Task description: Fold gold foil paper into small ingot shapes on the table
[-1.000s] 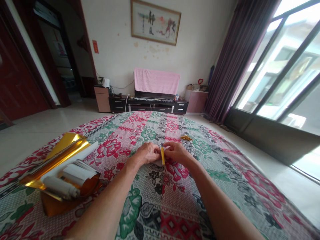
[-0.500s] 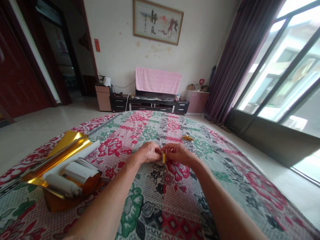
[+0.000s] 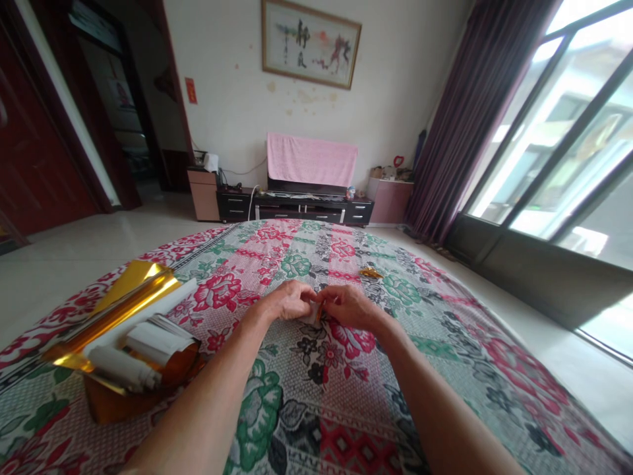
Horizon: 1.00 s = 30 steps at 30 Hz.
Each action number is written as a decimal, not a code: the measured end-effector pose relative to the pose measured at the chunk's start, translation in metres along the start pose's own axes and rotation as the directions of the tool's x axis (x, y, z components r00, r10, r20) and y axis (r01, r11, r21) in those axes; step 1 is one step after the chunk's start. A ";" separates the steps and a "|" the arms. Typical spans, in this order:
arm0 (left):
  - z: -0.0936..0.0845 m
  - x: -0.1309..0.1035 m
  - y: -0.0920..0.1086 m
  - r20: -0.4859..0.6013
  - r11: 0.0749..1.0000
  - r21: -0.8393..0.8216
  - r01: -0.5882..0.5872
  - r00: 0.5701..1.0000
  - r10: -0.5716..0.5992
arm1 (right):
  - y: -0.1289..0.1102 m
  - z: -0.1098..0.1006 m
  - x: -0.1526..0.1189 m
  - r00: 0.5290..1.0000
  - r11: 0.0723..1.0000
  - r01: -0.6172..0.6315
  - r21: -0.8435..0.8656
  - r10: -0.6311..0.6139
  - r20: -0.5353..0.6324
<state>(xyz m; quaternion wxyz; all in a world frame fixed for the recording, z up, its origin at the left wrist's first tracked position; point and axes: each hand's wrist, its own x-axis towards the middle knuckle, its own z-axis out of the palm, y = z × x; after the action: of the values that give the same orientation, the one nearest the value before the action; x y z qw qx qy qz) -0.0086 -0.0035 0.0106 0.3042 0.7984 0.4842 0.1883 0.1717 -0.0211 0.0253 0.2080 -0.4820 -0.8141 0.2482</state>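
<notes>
A small piece of gold-and-white paper (image 3: 315,313) is pinched between my two hands, just above the flowered tablecloth (image 3: 277,422). My left hand (image 3: 293,301) grips its left side with curled fingers. On the other side, the thumb and fingers of my right hand (image 3: 345,305) close on its edge. Mostly the white face shows, with a thin gold-orange strip near the right fingertips; the fingers hide the rest. Beyond my right hand lies a little gold folded paper piece (image 3: 370,272).
At the left of the table lie gold foil sheets (image 3: 133,297) with white paper rolls (image 3: 158,340) on them. Farther off are a low black cabinet (image 3: 237,206), a pink cloth (image 3: 312,158) over a screen, and a purple curtain (image 3: 475,119) by the window.
The paper has turned between my fingers: its gold side faced me before, and now mostly white shows. Both hands have shifted slightly to the left.
</notes>
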 end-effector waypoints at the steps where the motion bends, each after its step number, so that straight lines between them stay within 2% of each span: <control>1: -0.001 0.000 0.000 -0.019 1.000 0.008 0.007 1.000 -0.006 | 0.000 0.000 0.000 1.000 1.000 0.006 -0.017 -0.006 -0.003; 6: -0.003 -0.001 0.004 -0.018 1.000 -0.013 0.027 0.999 -0.027 | -0.001 0.004 0.002 0.997 0.992 0.083 -0.099 -0.083 -0.004; 9: -0.002 -0.003 0.006 -0.010 1.000 -0.001 -0.001 1.000 0.001 | -0.003 0.006 0.003 0.992 0.979 0.126 -0.161 -0.129 -0.006; 14: 0.001 -0.004 0.009 -0.007 0.998 0.057 -0.009 1.000 0.009 | -0.007 0.006 0.002 0.996 0.974 0.059 -0.218 -0.072 -0.052; 20: 0.001 -0.005 0.007 -0.022 0.997 -0.076 0.028 0.999 -0.030 | -0.012 0.004 0.000 0.998 0.983 -0.010 -0.181 -0.001 -0.061; 24: 0.002 -0.004 0.002 0.006 0.991 -0.134 0.028 1.000 -0.027 | -0.012 0.004 0.001 1.000 0.983 0.007 -0.185 -0.012 -0.022; 30: 0.002 -0.002 0.006 -0.031 0.997 -0.063 0.042 0.999 -0.044 | -0.010 0.006 0.001 0.998 0.978 0.052 -0.202 -0.056 -0.014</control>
<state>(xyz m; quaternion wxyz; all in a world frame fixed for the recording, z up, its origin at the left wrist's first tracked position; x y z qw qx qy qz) -0.0046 -0.0084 0.0129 0.3251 0.7746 0.5003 0.2097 0.1609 -0.0255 0.0274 0.1727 -0.4808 -0.8457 0.1543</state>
